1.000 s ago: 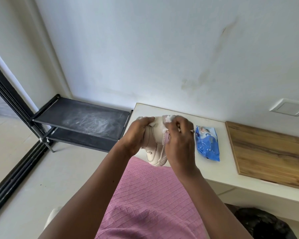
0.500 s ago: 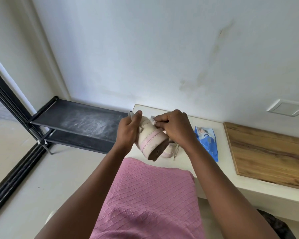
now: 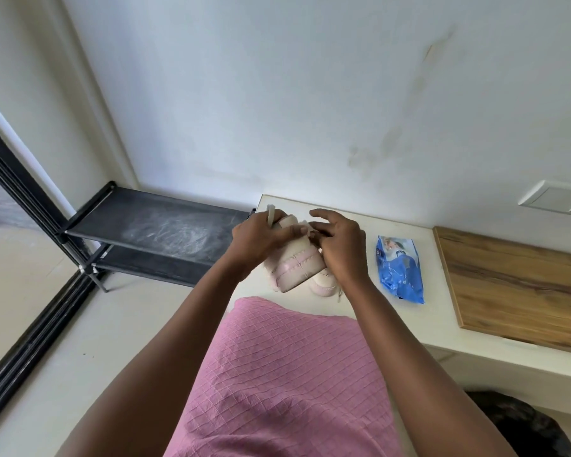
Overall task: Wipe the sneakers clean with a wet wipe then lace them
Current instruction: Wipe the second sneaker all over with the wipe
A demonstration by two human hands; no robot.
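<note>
**Grip on the wipe loosened while the sneaker is kept sole-out**

At the far left, the black metal shoe rack [image 3: 159,232] is seen where it was a second ago, beside the white countertop [image 3: 409,324]. Next to it, the left hand [image 3: 261,239] is closed round the pale pink sneaker [image 3: 297,268], which is held above the counter's left end. The thumb is laid across the shoe, and a pale strip, either a lace or a pull tab, is left sticking up above the knuckles.

A second ago the upper was turned toward the camera. Since half a second ago the sole and stitched edge have been presented instead, and that face is kept.

The right hand [image 3: 340,249], a tight fist on the shoe half a second ago, is now loosened. The index finger is lifted clear, while a scrap of the white wet wipe [image 3: 310,229] appears to be pinched between the thumb and the lower fingers. Little of the wipe is shown. A regrip or refold of the wipe is suggested, so wiping is judged to be unfinished and lacing not yet begun.

The second pale pink sneaker [image 3: 323,286] is left lying on the counter below the hands. Further right, the blue plastic wipe pack [image 3: 399,268] and the brown wooden board [image 3: 515,285] are unmoved.
</note>
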